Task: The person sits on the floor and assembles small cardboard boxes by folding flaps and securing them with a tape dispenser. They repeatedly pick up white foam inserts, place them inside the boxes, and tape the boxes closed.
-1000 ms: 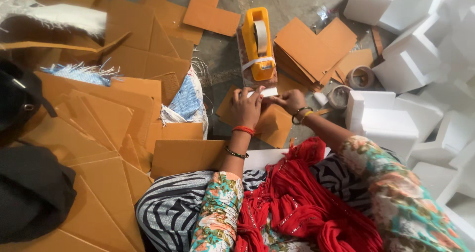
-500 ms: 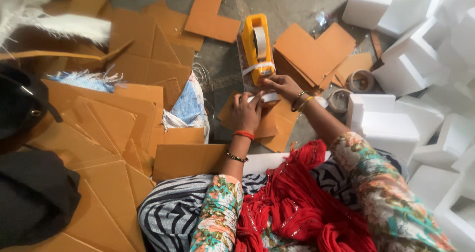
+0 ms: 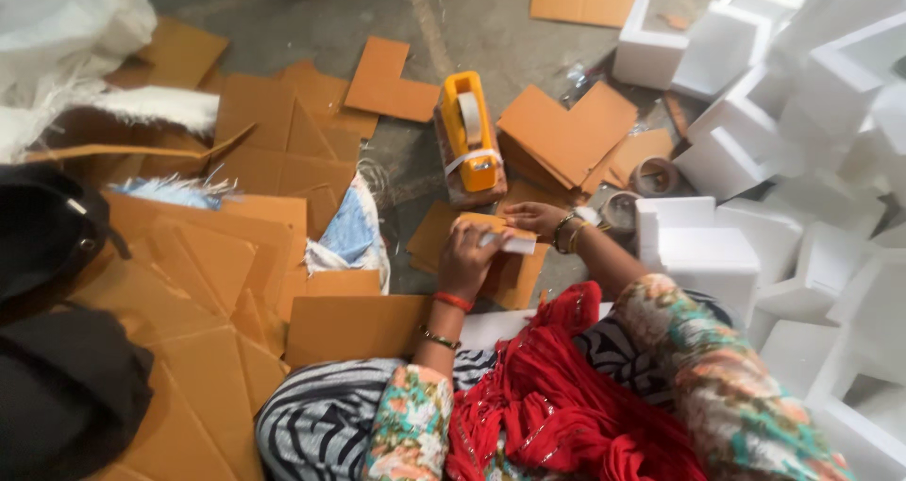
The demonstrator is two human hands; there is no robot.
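My left hand (image 3: 469, 259) and my right hand (image 3: 534, 219) meet over a small white foam piece (image 3: 515, 244) lying against a brown cardboard piece (image 3: 477, 245). Both hands grip that bundle from opposite sides. Just beyond my fingers stands a yellow tape dispenser (image 3: 469, 134) with a roll of pale tape on a brick-coloured base. Red cloth (image 3: 557, 396) lies across my lap.
Brown cardboard cut-outs (image 3: 255, 151) cover the floor to the left and beyond the dispenser. White foam blocks (image 3: 755, 151) pile up on the right. Two tape rolls (image 3: 651, 177) lie near the foam. A dark bag (image 3: 47, 236) sits at far left.
The view has shifted, so the dispenser sits lower in frame. My right hand drew back from the dispenser toward my left hand, and both now hold the foam and cardboard bundle.
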